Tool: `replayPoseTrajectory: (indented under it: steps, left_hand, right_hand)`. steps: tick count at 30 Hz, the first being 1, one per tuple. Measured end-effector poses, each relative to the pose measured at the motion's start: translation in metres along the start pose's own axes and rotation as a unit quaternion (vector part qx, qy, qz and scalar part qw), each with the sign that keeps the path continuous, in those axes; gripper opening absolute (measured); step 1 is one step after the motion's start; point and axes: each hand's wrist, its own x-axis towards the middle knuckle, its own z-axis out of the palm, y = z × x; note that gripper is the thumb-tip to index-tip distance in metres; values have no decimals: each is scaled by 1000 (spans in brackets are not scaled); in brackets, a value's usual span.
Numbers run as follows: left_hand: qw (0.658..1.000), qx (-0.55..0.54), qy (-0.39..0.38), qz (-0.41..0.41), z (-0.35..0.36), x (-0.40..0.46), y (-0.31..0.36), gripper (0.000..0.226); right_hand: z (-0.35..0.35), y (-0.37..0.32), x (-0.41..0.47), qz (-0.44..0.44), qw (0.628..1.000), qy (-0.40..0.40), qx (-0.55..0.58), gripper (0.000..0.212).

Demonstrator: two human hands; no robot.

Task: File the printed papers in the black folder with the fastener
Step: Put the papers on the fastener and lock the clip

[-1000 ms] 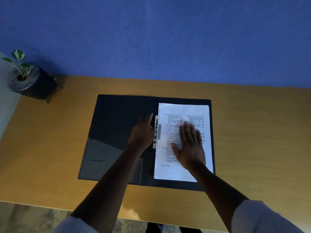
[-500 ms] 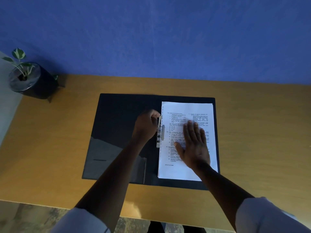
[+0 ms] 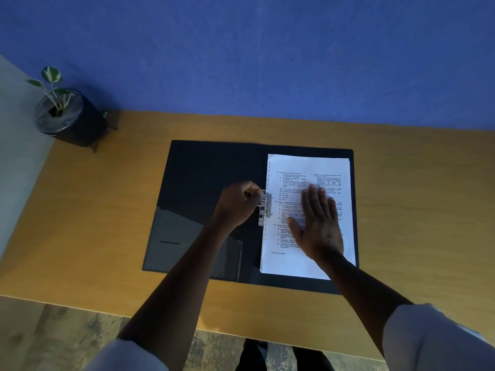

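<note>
The black folder (image 3: 203, 172) lies open and flat on the wooden desk. A stack of printed white papers (image 3: 308, 164) rests on its right half. The silver fastener (image 3: 265, 210) runs along the papers' left edge at the folder's spine. My left hand (image 3: 238, 203) is curled, its fingertips pinching the fastener's upper part. My right hand (image 3: 317, 223) lies flat with fingers spread on the papers, pressing them down.
A small potted plant in a dark pot (image 3: 71, 116) stands at the desk's far left corner. The wooden desk (image 3: 415, 210) meets a blue wall behind. The folder's left half carries a grey inner pocket (image 3: 176, 236). Patterned floor shows below the desk's near edge.
My left hand moved from an open reach beside the fastener to a curled grip on it. My right hand stayed flat on the papers.
</note>
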Motion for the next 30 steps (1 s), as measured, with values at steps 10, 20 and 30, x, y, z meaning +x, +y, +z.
replayPoseTrajectory:
  steps: [10,20,30]
  left_hand:
    - [999,9,-23,-27,0,-6,-9,10]
    - [985,103,-60,-124,9,-12,-25,50]
    - [964,246,4,-102,24,-24,-26,59]
  right_hand:
    - [1,0,0,3,1000,0,-2,82]
    - [4,0,0,6,1000,5,1,83]
    - [3,0,0,9,1000,-2,-4,82]
